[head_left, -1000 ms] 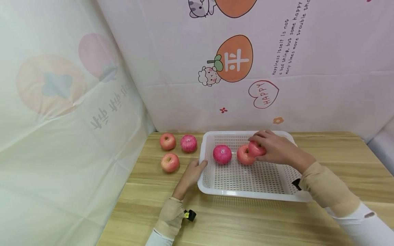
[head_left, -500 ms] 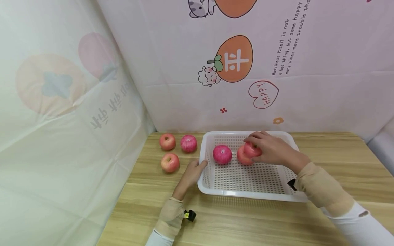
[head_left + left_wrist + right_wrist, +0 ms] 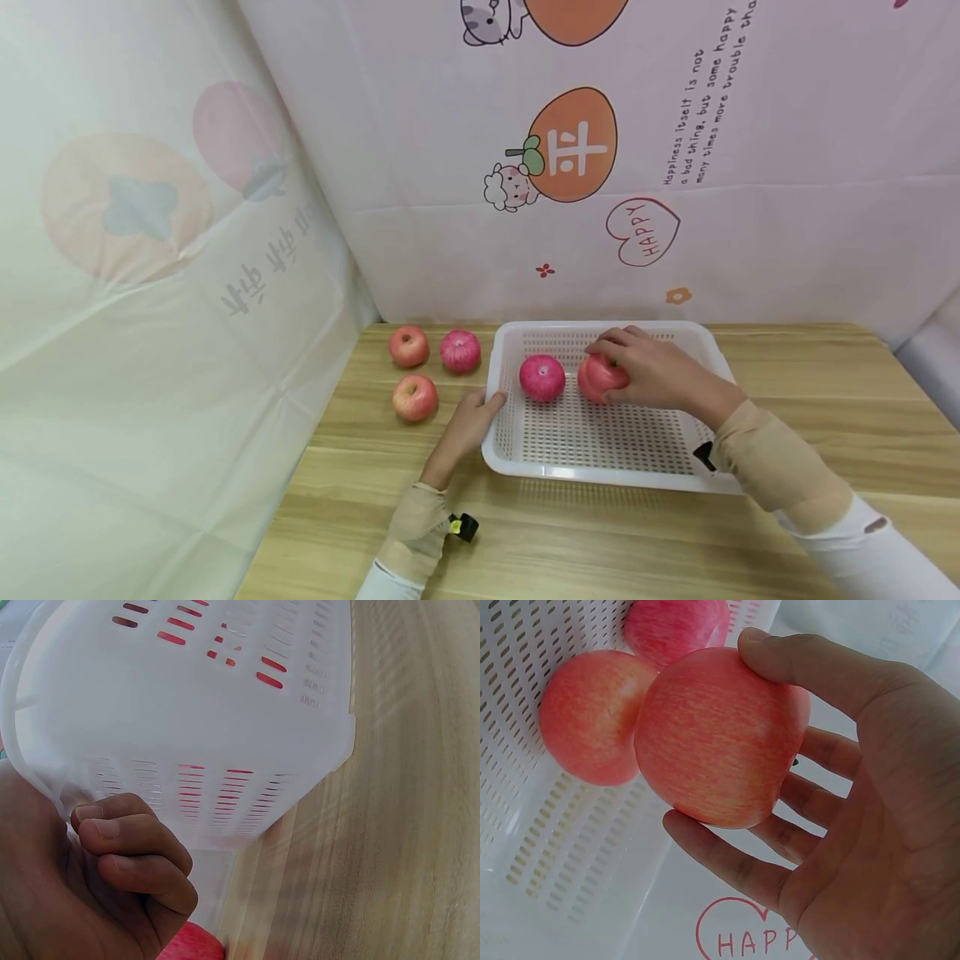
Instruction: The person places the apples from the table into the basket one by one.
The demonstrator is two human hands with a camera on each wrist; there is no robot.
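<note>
Lower and further left than a second ago, the right hand [image 3: 656,371] carries its apple [image 3: 600,375] down inside the white basket [image 3: 600,467], near frame centre. Head view: a second basket apple [image 3: 542,377] lies just left; open mesh floor fills the basket's near half. The left hand [image 3: 467,425] meets the basket's left rim.

Left wrist view: fingers [image 3: 135,847] curl against the basket wall [image 3: 225,712]; bare counter [image 3: 405,825] fills the right.

Right wrist view: thumb and fingers [image 3: 727,862] curl round the held apple [image 3: 716,739], touching another apple [image 3: 589,716].
</note>
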